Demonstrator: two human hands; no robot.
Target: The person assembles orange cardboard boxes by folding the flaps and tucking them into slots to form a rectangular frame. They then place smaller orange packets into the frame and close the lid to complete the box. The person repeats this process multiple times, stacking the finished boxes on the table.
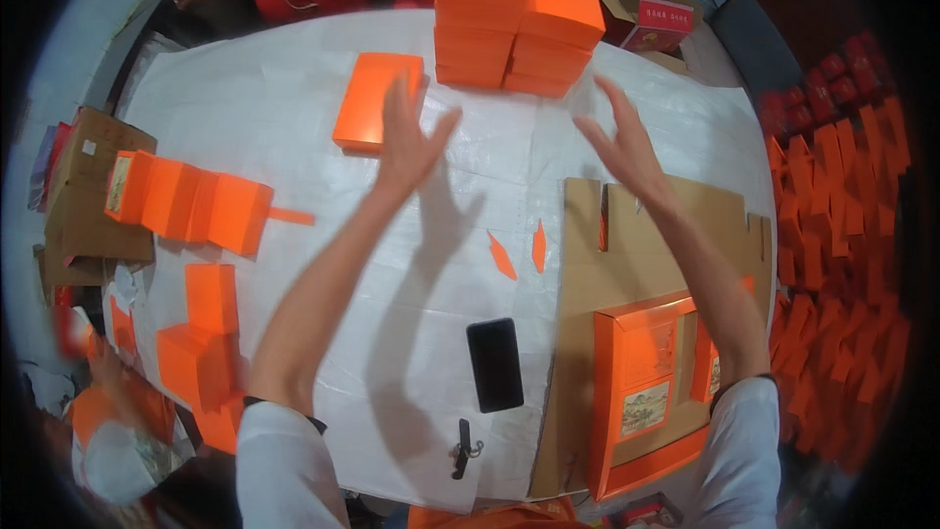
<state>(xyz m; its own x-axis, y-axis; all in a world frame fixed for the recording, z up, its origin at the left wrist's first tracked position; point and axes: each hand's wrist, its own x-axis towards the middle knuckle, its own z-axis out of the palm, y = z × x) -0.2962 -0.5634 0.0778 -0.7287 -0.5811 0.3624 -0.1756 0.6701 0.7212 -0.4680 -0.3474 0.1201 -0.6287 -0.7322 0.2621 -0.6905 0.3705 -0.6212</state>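
My left hand (411, 132) is raised with its fingers apart, blurred, over the right side of a flat orange box (360, 103); it holds nothing, and I cannot tell if it touches the box. My right hand (620, 136) is open and empty, thumb and fingers spread, to the right of and nearer me than a stack of orange boxes (481, 7). Two small orange paper pieces (502, 256) lie between my forearms. Nearer me are a black smartphone (495, 365) and a small black folding knife or tool (461, 448) with a metal ring or chain.
A cardboard sheet (653, 250) at the right bears an orange box frame (606, 397) with a landscape picture. Folded orange boxes (198, 202) stand at the left, more (194, 360) nearer me. Another person (121, 419) is at lower left. Orange pieces (837, 198) are piled at far right.
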